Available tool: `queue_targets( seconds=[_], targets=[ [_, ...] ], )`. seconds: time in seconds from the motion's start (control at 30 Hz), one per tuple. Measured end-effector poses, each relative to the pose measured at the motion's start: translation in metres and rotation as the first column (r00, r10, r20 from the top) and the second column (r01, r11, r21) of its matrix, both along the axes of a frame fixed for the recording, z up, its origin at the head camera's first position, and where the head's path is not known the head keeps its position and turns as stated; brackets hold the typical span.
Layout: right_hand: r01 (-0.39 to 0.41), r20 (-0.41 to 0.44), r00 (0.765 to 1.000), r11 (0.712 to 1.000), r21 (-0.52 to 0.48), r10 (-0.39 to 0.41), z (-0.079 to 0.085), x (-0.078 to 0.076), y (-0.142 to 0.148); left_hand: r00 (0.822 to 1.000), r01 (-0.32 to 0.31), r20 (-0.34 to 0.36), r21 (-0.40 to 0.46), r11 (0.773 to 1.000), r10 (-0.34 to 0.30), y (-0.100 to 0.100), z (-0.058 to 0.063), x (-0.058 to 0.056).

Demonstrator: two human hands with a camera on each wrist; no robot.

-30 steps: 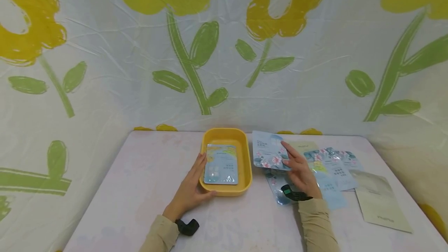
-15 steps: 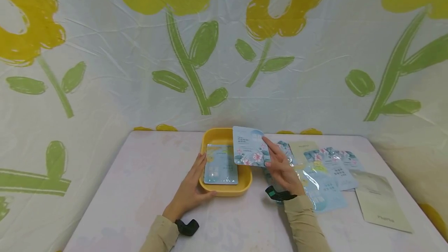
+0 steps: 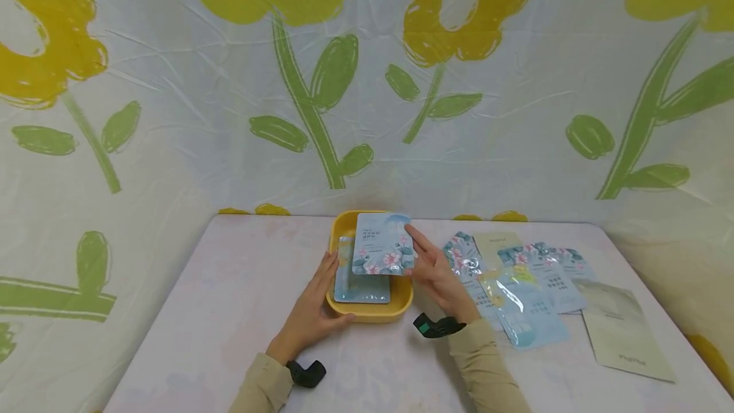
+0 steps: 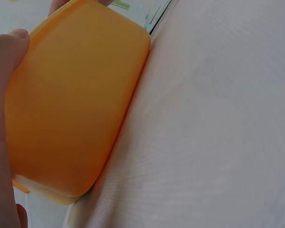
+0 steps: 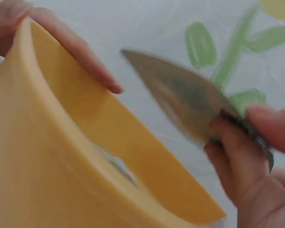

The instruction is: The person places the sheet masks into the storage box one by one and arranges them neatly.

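A yellow plastic bin (image 3: 371,315) stands on the table, with a light blue sheet mask packet (image 3: 362,290) lying in it. At the bin's left front corner, my left hand (image 3: 309,309) steadies it, fingers over the left rim and thumb on the front. My right hand (image 3: 438,278) pinches another sheet mask packet (image 3: 380,241), blue with pink flowers, by its right edge. That packet is held above the bin and covers part of the one inside. In the right wrist view the held packet (image 5: 178,92) appears bent and blurred over the bin's rim (image 5: 52,102).
To the right lies a spread of overlapping packets: a blue one with yellow print (image 3: 530,311), flowered ones (image 3: 464,253), and pale green-grey ones (image 3: 625,330). A flower-printed cloth (image 3: 487,145) hangs behind the table (image 3: 252,266).
My right hand has carried the flowered packet left, from right of the bin to above it, which uncovers more of the packets on the right. My left hand and the bin have stayed put.
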State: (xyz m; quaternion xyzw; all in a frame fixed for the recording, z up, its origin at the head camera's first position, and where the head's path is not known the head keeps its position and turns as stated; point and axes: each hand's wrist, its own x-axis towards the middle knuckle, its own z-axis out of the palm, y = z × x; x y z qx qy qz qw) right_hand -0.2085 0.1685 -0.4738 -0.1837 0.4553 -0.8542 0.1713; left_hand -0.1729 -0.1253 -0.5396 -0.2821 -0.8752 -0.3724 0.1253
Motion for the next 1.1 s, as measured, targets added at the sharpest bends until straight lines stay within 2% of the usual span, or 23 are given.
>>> queue_targets(
  seconds=[0.07, 0.17, 0.37, 0.5, 0.8, 0.93, 1.07, 1.1],
  targets=[
    [0.025, -0.001, 1.000, 0.995, 0.099, -0.025, 0.003, 0.003, -0.008, 1.000, -0.001, 0.001, -0.005, 1.000, 0.001, 0.000, 0.000, 0.001],
    [0.053, -0.014, 0.999, 0.972, 0.228, -0.052, 0.005, 0.006, -0.018, 1.000, 0.000, -0.003, -0.005, 1.000, 0.000, 0.000, -0.001, 0.000],
    [0.083, -0.029, 0.997, 0.918, 0.388, -0.078, 0.007, 0.009, -0.035, 1.000, 0.008, -0.016, 0.005, 1.000, -0.008, 0.000, -0.002, -0.001],
    [0.089, -0.035, 0.996, 0.896, 0.435, -0.081, 0.007, 0.011, -0.042, 1.000, 0.010, -0.021, 0.007, 1.000, -0.010, 0.000, -0.001, -0.001],
    [0.074, -0.073, 0.996, 0.886, 0.457, -0.046, 0.007, 0.013, -0.047, 1.000, 0.017, -0.021, 0.015, 1.000, -0.017, -0.001, 0.002, 0.000],
    [0.037, -0.036, 0.999, 0.874, 0.485, -0.022, 0.007, 0.014, -0.047, 1.000, 0.015, -0.013, 0.009, 1.000, -0.015, -0.001, 0.002, 0.001],
    [0.026, -0.001, 1.000, 0.853, 0.521, -0.030, 0.008, 0.014, -0.047, 1.000, 0.011, -0.015, 0.006, 1.000, -0.011, -0.001, 0.001, 0.001],
    [0.023, 0.010, 0.999, 0.856, 0.517, -0.033, 0.008, 0.014, -0.047, 1.000, 0.010, -0.014, 0.006, 1.000, -0.010, -0.001, 0.001, 0.001]
  ],
)
